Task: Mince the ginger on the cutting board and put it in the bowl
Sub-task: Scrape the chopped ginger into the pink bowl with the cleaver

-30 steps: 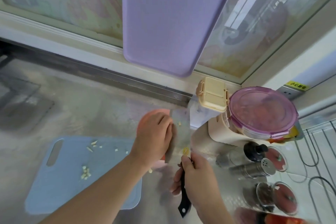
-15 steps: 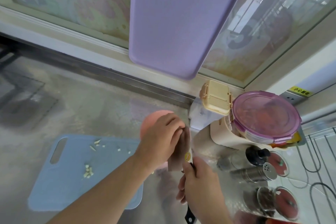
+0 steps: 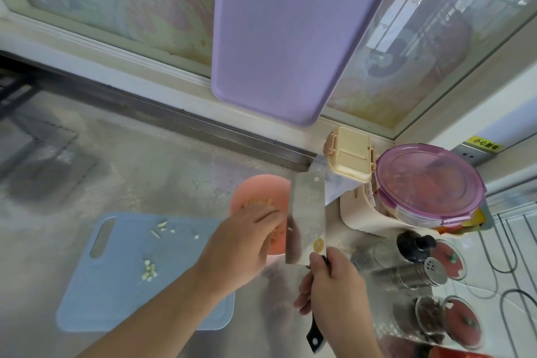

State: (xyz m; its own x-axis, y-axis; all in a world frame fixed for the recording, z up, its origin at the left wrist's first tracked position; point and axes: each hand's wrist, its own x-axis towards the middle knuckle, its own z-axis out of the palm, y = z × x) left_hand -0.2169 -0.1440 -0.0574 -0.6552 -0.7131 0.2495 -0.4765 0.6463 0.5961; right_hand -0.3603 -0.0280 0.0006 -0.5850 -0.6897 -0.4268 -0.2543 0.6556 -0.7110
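A pink bowl (image 3: 261, 187) stands on the counter just beyond the right end of a pale blue cutting board (image 3: 116, 293). Minced ginger (image 3: 257, 202) lies inside the bowl. A few ginger bits (image 3: 149, 269) remain scattered on the board. My right hand (image 3: 334, 285) grips the black handle of a cleaver (image 3: 306, 221), whose wide blade is held flat-side up over the bowl's right edge. My left hand (image 3: 241, 247) reaches over the bowl, its fingertips against the blade's left edge, with nothing held.
To the right stand a cream lidded box (image 3: 350, 154), a round container with a purple lid (image 3: 430, 186), a metal shaker (image 3: 412, 273) and spice jars (image 3: 447, 320). A purple board (image 3: 290, 38) hangs in front of the window behind.
The cleaver blade has turned from edge-on to flat and lifted. My left hand has slid off the blade face towards the bowl, uncovering the ginger in it.
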